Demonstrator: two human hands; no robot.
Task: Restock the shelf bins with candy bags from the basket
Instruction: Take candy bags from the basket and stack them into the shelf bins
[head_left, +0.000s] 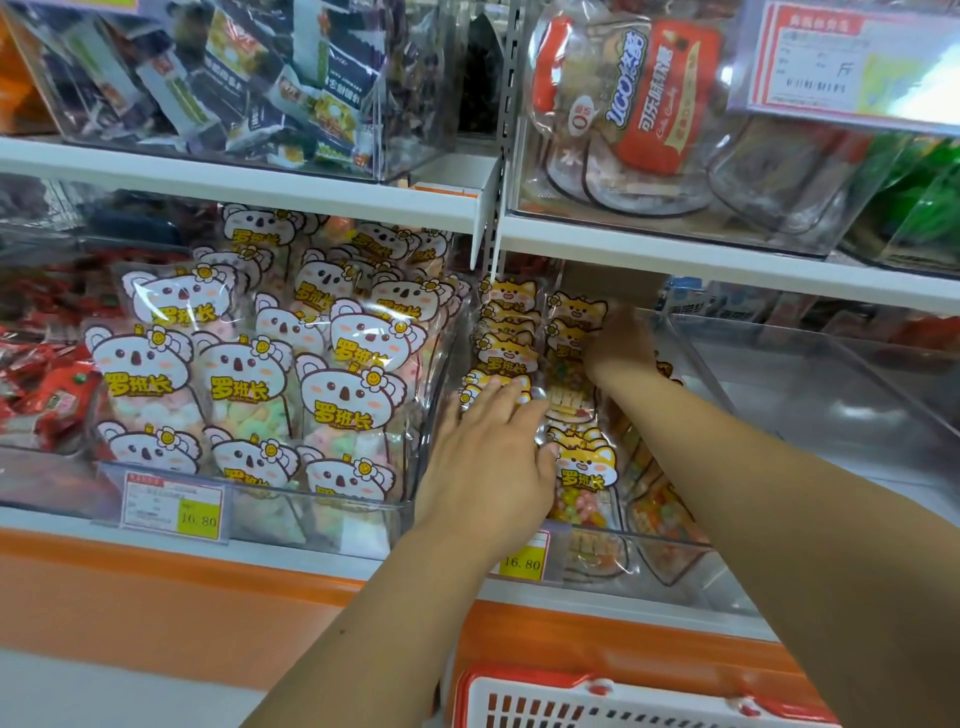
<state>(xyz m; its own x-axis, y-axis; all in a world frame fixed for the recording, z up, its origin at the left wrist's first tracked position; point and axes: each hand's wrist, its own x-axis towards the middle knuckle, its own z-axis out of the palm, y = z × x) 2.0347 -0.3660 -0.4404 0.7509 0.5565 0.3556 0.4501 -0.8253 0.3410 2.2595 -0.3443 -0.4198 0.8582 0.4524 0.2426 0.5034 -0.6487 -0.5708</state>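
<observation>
Two hands are in the clear bin (696, 364) at centre frame. The left hand (488, 457) lies flat on the fox-face candy bags (587, 467), fingers straight and close together, pressing down their left column. The right hand (621, 345) reaches further up the frame and is nearer the rear bags; blur hides its fingers. The bags' long axes run up-frame, away from the basket (623, 701) at the bottom edge.

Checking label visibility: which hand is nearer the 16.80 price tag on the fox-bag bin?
Left. The left hand rests on the fox bags just above the price tag; the right hand reaches farther back in the bin, above and right of it.
</observation>
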